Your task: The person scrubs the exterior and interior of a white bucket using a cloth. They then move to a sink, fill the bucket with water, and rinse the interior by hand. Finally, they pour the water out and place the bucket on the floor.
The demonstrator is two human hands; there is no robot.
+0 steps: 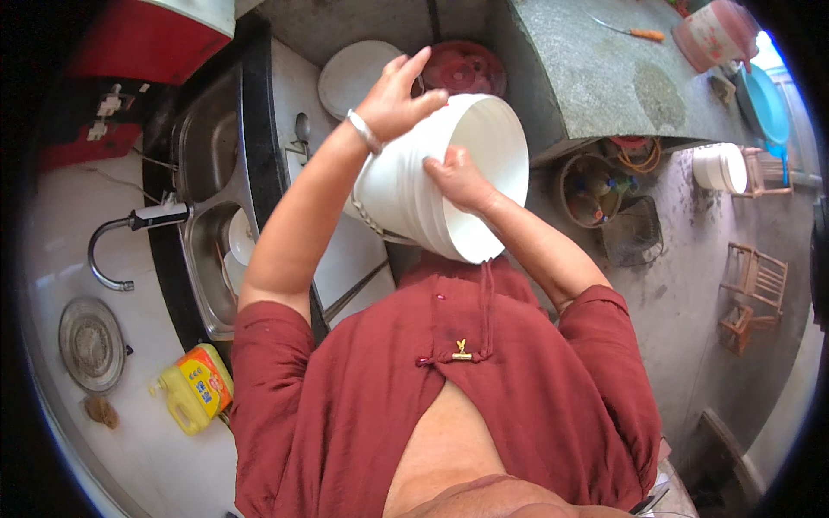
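A large white plastic bucket (414, 194) is tilted on its side before my body, its mouth facing right. My right hand (460, 178) grips the near part of its rim, thumb on the outside and fingers folded at the edge. My left hand (405, 97), with a bracelet at the wrist, is raised over the bucket's upper side with fingers apart; whether the palm touches the bucket I cannot tell. A metal-looking bail handle hangs along the bucket's lower left side. The inside that shows is white.
On the left are a double steel sink (210, 142) with white dishes, a curved faucet (107, 246) and a yellow detergent jug (197, 388). Beyond the bucket stand a round white lid (359, 74) and a red basin (463, 68). A concrete counter (596, 84) juts in at the upper right.
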